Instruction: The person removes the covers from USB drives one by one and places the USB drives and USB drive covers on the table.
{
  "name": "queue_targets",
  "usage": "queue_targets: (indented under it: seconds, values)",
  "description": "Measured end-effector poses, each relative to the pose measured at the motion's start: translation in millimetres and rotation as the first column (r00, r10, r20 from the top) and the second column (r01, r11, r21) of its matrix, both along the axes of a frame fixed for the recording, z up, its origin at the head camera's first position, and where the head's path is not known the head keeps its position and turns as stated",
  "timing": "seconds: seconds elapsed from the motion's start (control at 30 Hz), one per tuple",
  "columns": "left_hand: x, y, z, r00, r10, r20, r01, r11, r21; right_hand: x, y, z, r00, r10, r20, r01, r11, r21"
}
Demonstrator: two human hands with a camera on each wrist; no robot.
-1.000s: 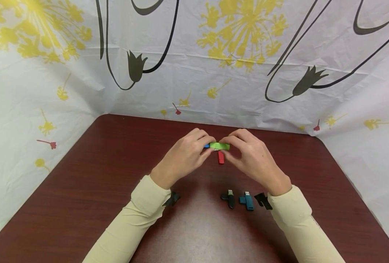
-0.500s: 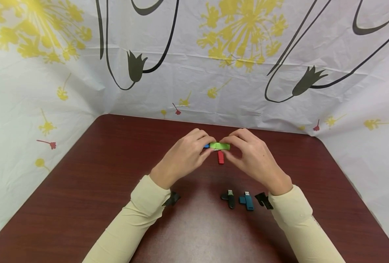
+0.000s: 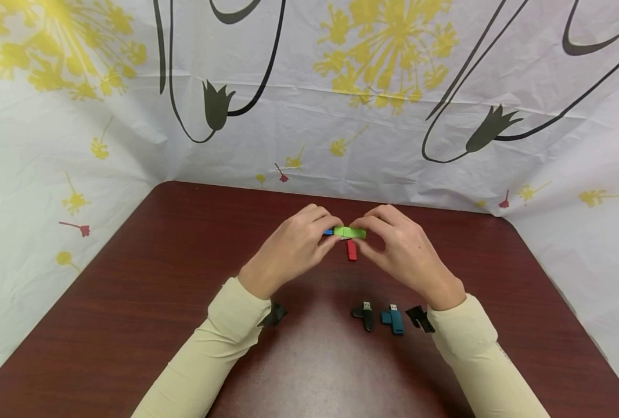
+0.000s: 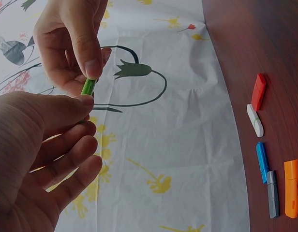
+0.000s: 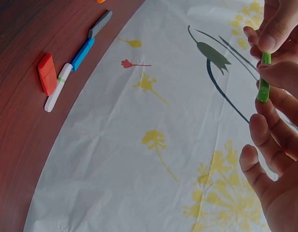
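Note:
My left hand [image 3: 294,249] and right hand [image 3: 406,252] meet over the far middle of the table. Between them they hold a bright green USB flash drive [image 3: 352,233] sideways, each hand pinching one end with thumb and fingertips. The left wrist view shows only a short stretch of the green flash drive [image 4: 88,87] between the two thumbs. More of its narrow edge shows along the right hand's fingers in the right wrist view [image 5: 264,89]. Both hands cover parts of it. The other fingers of the left hand [image 4: 47,140] are bent loosely below the pinch.
A red flash drive [image 4: 258,92], a white one [image 4: 255,120], a blue one [image 4: 262,162], a grey one [image 4: 272,194] and an orange one [image 4: 291,188] lie on the table. Nearer lie a black swivel drive [image 3: 368,319] and a teal one [image 3: 396,321], metal plugs out.

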State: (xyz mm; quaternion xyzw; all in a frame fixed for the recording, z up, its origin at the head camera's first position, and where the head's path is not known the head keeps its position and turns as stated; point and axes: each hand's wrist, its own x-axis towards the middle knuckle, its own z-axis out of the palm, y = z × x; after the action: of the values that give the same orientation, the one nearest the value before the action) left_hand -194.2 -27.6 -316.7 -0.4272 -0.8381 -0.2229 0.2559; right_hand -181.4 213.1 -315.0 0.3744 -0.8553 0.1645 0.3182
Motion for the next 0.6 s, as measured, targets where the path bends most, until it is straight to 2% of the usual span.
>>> queue_targets:
  seconds: [0.6]
  values:
    - [0.8,-1.0,0.4,1.0,0.009,0.017,-0.009,1.0,-0.009,0.6,0.9,0.6,1.0,-0.003,0.022,0.003,1.0,0.0]
